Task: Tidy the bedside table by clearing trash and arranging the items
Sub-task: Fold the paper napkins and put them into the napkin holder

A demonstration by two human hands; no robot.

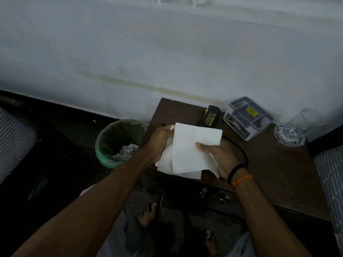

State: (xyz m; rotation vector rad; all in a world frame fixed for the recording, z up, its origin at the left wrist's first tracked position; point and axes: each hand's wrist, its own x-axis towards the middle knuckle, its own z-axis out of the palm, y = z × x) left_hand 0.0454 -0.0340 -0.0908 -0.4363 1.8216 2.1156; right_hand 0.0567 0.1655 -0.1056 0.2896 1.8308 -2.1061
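Both hands hold a white paper napkin [191, 145] over the left front part of the brown bedside table [278, 173]. My left hand [160, 140] grips the napkin's left edge. My right hand [219, 154] pinches its right side, thumb on top. More white layers hang below the top sheet. A black spectacle case [210, 116] with gold lettering lies behind the napkin. A grey compartment organiser [246, 117] stands to its right, and a clear glass [295, 128] is at the table's right.
A bin with a green liner [118, 141] stands on the floor left of the table, crumpled paper inside. A black cable [243, 154] loops on the table by my right wrist. Striped bedding lies at the far right [330, 175] and far left. My bare feet are below.
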